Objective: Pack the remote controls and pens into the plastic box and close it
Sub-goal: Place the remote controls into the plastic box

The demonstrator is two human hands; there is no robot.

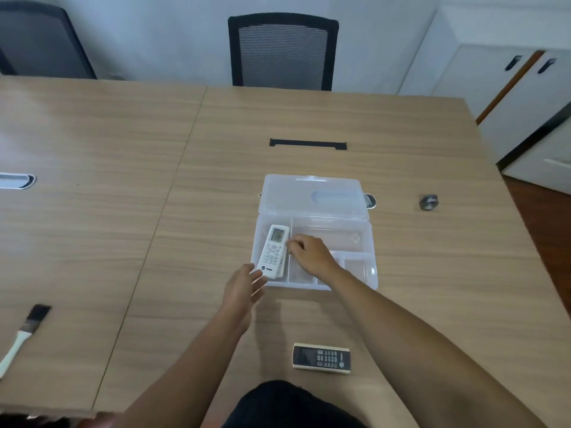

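Two hands work at the clear plastic box (364, 242), lid open and leaning back, box set right of centre on the wooden table (123, 211). White remote (273, 251) lies in the box's left compartment, screen end away from the person. Left hand (244, 288) sits at the box's near-left corner, fingers loosely spread, tips just beside the remote's near end; contact can't be told. Right hand (310, 253) is over the middle compartments, fingers curled, tips at the remote's right edge. Dark remote (321, 357) lies near the table's near edge. Paintbrush (23, 335) lies far left; small metal fitting (428, 202) right of the box.
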